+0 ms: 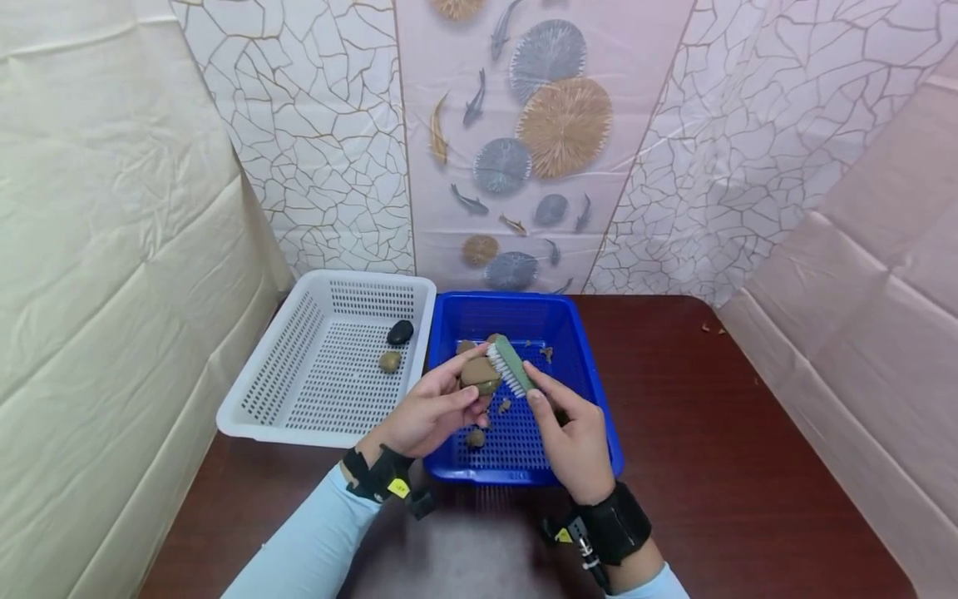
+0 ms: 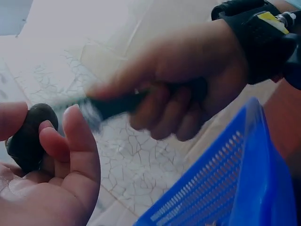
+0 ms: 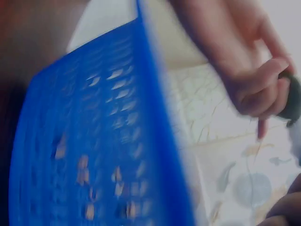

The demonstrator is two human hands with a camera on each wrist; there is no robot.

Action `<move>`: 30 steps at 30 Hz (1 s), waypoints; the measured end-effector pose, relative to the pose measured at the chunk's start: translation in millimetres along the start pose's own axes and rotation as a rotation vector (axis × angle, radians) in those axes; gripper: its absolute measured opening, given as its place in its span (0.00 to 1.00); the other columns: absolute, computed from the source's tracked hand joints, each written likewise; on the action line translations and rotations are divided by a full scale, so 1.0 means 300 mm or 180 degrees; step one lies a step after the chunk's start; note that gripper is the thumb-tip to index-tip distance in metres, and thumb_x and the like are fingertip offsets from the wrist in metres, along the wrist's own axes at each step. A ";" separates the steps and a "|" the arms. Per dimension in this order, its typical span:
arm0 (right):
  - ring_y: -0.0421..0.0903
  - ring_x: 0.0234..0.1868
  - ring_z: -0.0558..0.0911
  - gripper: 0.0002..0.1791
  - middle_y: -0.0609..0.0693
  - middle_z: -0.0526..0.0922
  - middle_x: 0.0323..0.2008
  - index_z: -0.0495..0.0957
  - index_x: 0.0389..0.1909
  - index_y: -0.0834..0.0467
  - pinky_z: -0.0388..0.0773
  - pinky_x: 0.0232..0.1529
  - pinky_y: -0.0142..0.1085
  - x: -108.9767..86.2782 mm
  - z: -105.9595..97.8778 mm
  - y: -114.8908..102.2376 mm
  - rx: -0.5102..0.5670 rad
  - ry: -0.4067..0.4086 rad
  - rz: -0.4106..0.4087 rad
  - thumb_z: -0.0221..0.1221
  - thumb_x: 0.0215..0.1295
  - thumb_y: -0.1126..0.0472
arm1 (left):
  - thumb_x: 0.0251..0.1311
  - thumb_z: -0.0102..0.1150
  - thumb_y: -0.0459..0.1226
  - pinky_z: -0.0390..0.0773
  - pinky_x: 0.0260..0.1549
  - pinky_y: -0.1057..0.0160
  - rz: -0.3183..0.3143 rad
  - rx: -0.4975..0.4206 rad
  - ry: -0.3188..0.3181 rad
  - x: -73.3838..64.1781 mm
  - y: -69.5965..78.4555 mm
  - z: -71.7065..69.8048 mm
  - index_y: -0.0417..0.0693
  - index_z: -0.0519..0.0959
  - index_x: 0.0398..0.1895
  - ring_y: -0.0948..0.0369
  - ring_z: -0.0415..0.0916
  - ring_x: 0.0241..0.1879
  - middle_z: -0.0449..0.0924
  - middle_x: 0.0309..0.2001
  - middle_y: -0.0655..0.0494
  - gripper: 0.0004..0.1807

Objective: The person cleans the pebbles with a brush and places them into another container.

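Note:
Over the blue basket [image 1: 524, 477], my left hand [image 1: 430, 409] grips a rounded stone [image 1: 479, 372], brown on top and greenish below, between thumb and fingers. A green scrub brush [image 1: 512, 359] with white bristles is held in my right hand [image 1: 575, 434], thumb and fingers round its back. The bristles face the stone and are right at its edge in the head view. Seen from the left wrist, the stone [image 2: 34, 134] looks dark and the brush [image 2: 120, 106] is blurred. In the right wrist view, the stone [image 3: 291, 99] shows partly behind the left fingers.
Inside the blue basket lie a small stone [image 1: 475, 438], other brown stones partly hidden by the hands, and brown crumbs [image 1: 547, 354]. To its left stands a white basket [image 1: 258, 431] with a black stone [image 1: 400, 333] and a tan stone [image 1: 390, 361]. Brown bits [image 1: 707, 328] lie on the table's far right.

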State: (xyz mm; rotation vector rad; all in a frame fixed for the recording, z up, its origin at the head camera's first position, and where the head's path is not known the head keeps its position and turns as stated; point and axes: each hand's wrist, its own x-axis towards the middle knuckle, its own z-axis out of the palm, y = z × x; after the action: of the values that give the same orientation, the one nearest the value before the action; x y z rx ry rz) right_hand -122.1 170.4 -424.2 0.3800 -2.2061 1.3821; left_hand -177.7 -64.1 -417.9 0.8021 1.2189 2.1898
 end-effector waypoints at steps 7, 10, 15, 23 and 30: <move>0.37 0.16 0.59 0.21 0.40 0.62 0.18 0.84 0.71 0.44 0.60 0.17 0.33 0.013 -0.023 0.009 -0.0700 0.0103 0.0105 0.66 0.82 0.55 | 0.84 0.49 0.27 0.90 0.49 0.56 -0.0106 0.1140 0.0215 -0.005 -0.009 -0.015 0.48 0.46 0.92 0.50 0.82 0.46 0.75 0.56 0.46 0.40; 0.38 0.16 0.61 0.22 0.41 0.63 0.18 0.84 0.72 0.45 0.60 0.16 0.32 0.011 -0.028 0.000 -0.0595 0.0277 -0.0008 0.66 0.81 0.58 | 0.83 0.52 0.27 0.91 0.50 0.49 -0.0075 0.1499 0.0265 -0.009 -0.010 -0.016 0.50 0.49 0.91 0.37 0.82 0.48 0.76 0.54 0.43 0.40; 0.39 0.17 0.63 0.23 0.42 0.66 0.20 0.84 0.71 0.50 0.62 0.16 0.31 0.001 -0.021 -0.013 -0.0236 0.0372 -0.0190 0.66 0.79 0.66 | 0.84 0.54 0.29 0.90 0.49 0.46 -0.0007 0.1900 0.0284 -0.015 -0.010 -0.010 0.48 0.52 0.90 0.32 0.82 0.48 0.76 0.52 0.42 0.38; 0.36 0.14 0.55 0.21 0.40 0.63 0.16 0.84 0.71 0.45 0.58 0.15 0.33 0.019 -0.047 0.041 -0.1095 -0.0003 0.0169 0.67 0.81 0.53 | 0.84 0.56 0.32 0.91 0.46 0.56 -0.0023 0.2173 0.0396 -0.018 -0.020 -0.010 0.51 0.55 0.89 0.52 0.83 0.46 0.76 0.56 0.42 0.37; 0.36 0.15 0.61 0.23 0.49 0.87 0.33 0.84 0.72 0.48 0.62 0.15 0.31 0.015 -0.040 0.006 -0.0671 0.0074 -0.0221 0.68 0.79 0.60 | 0.83 0.59 0.34 0.89 0.37 0.61 -0.0057 0.2542 0.0642 -0.023 -0.028 -0.012 0.52 0.59 0.86 0.56 0.86 0.42 0.79 0.55 0.44 0.35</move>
State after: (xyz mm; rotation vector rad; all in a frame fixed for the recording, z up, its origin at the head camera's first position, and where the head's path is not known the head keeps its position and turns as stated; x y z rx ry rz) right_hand -123.5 182.1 -419.0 0.3586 -2.2697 1.0994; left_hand -174.2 -66.9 -428.5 0.8536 2.2453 1.7669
